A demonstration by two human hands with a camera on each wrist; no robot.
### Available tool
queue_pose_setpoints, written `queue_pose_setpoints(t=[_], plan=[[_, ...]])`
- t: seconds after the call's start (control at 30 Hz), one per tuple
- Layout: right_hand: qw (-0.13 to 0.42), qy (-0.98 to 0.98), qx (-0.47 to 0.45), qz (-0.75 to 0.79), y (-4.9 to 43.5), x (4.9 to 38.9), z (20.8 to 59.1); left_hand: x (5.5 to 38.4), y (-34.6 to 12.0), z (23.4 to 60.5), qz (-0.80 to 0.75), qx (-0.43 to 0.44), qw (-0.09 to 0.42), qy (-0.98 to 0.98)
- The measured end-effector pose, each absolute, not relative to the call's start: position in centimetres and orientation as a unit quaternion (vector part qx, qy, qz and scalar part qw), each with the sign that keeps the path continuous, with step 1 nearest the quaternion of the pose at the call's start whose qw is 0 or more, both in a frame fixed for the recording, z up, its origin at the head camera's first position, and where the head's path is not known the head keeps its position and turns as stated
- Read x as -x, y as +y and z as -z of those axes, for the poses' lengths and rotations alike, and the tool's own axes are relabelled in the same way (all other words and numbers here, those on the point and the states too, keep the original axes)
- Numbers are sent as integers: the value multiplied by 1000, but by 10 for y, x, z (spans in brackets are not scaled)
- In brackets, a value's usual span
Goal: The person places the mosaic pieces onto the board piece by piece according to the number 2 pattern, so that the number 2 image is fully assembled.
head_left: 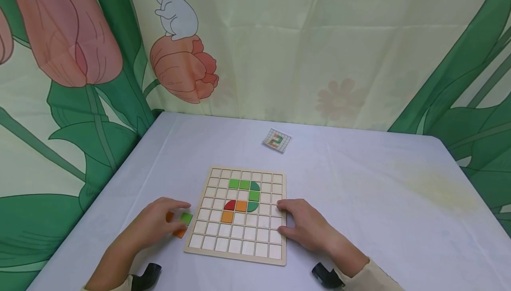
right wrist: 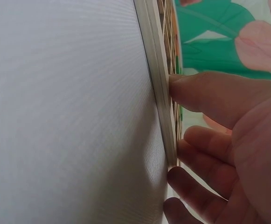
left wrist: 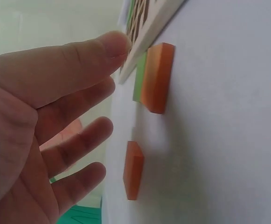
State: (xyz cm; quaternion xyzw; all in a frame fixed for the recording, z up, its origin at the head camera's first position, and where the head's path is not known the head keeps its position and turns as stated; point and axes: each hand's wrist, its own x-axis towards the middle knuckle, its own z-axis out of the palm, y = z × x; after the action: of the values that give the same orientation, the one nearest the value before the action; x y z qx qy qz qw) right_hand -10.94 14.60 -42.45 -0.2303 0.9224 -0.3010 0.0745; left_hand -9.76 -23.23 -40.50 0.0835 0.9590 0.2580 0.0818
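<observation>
A wooden grid board lies on the table, carrying three light green squares, two dark green rounded tiles, a red rounded tile and two orange squares. My left hand hovers left of the board, thumb and fingers spread apart, with nothing between them. Close by it lie a loose green tile and two orange tiles, the nearer orange tile beside the green one and the other orange tile apart. The thumb and fingertips of my right hand rest on the board's right edge.
A small card with a printed grid pattern lies behind the board. White cloth covers the table, and a printed curtain hangs along its back edge. A dark wrist camera is on the right forearm.
</observation>
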Motion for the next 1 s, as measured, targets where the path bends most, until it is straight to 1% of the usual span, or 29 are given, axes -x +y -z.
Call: queue_pose_setpoints(t=[0.47, 1.0], plan=[[79, 922, 225, 305, 146, 108, 423, 100, -235, 411, -254, -112, 70, 958], [81, 921, 219, 311, 146, 108, 423, 103, -231, 415, -244, -85, 77, 963]])
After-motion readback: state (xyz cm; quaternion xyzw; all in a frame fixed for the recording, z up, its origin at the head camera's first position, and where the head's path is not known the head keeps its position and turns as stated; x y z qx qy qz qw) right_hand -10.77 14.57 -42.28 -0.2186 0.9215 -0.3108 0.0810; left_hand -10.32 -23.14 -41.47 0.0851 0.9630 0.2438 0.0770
